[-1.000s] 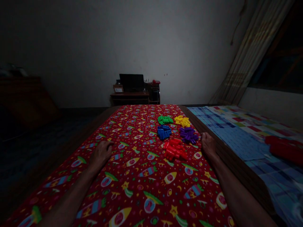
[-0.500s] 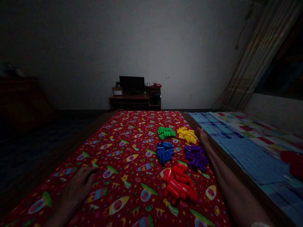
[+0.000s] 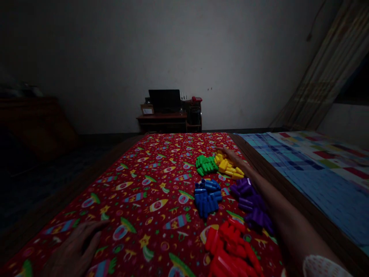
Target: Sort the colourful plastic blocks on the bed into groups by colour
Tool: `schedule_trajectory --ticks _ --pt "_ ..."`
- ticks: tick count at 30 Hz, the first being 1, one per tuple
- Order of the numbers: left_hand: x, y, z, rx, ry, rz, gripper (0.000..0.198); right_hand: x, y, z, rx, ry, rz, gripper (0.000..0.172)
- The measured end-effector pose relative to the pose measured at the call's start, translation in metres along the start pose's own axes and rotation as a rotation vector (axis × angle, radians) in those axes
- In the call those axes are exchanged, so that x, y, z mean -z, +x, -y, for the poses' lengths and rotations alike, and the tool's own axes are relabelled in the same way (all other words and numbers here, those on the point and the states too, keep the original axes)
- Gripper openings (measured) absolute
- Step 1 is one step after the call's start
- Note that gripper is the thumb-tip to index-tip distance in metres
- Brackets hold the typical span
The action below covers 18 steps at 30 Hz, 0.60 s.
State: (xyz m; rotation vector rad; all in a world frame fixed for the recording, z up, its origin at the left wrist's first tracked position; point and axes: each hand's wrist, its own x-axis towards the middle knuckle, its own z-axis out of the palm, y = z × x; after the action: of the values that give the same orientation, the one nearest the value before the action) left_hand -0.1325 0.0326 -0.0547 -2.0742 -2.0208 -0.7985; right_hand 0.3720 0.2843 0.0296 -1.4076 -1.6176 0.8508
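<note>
My right hand (image 3: 231,155) reaches across the right and far side of a pile of yellow plastic pieces (image 3: 227,167), its fingers stretched leftward along the pile's far edge. It touches or nearly touches them and holds nothing that I can see. To the left lies a pile of green pieces (image 3: 206,165). Nearer are blue tube-like pieces (image 3: 206,197) and purple ones (image 3: 250,204), the purple partly beside my right forearm. Closest to me is a heap of red pieces (image 3: 233,250). My left hand (image 3: 76,246) rests on the red patterned cloth (image 3: 155,223), empty, fingers extended.
Beyond the cloth's far end stands a low desk (image 3: 163,117) with a dark monitor (image 3: 165,100). A blue checked sheet (image 3: 276,169) spreads along the right. Wooden furniture (image 3: 34,127) is at the dim left, and a curtain (image 3: 319,77) hangs at the right.
My right hand has moved left from beside the yellow pile to its far side. The view has shifted, so the piles appear lower and larger; my left hand sits lower in view.
</note>
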Motion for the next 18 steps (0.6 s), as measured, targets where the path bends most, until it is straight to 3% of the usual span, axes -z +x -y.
schedule_trajectory --ticks 11,14,18 --pt "0.02 0.006 -0.046 0.076 -0.034 -0.009 0.031 -0.106 -0.012 0.054 0.108 0.221 0.498 0.044" --pt "0.02 0.006 -0.051 0.065 -0.036 -0.006 0.031 -0.143 -0.026 0.073 0.139 0.284 0.708 0.049" --pt "0.024 0.007 -0.059 0.056 -0.044 0.007 0.03 -0.179 -0.052 0.102 0.232 0.215 0.86 0.053"
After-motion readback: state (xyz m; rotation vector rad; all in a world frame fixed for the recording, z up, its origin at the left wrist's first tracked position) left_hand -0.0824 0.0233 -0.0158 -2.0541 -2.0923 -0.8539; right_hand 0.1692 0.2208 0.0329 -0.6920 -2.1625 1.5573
